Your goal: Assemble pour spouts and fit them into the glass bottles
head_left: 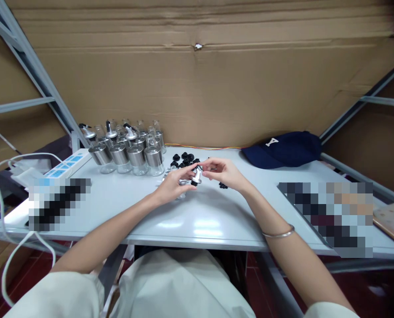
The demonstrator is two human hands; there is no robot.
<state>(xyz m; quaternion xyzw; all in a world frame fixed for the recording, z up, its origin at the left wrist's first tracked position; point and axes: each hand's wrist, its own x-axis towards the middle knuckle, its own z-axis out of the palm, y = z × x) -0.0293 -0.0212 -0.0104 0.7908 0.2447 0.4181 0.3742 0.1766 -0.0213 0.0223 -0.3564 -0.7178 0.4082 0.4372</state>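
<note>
Above the middle of the table, a silver pour spout (196, 177) with a black ribbed stopper at its lower end is held between the thumb and fingers of my left hand (174, 184). My right hand (224, 172) pinches at the top of the spout, where a small dark part shows between the fingertips. Just behind my hands lie several black stoppers (184, 156). A few smaller black pieces (223, 185) rest under my right hand. Silver spout parts (164, 180) lie partly hidden behind my left hand.
Several glass bottles with steel sleeves (137, 157) stand at the back left, some with spouts fitted. A power strip (67, 163) and white cable are at the left. A navy cap (285, 150) lies at the back right. Blurred flat objects sit at both sides.
</note>
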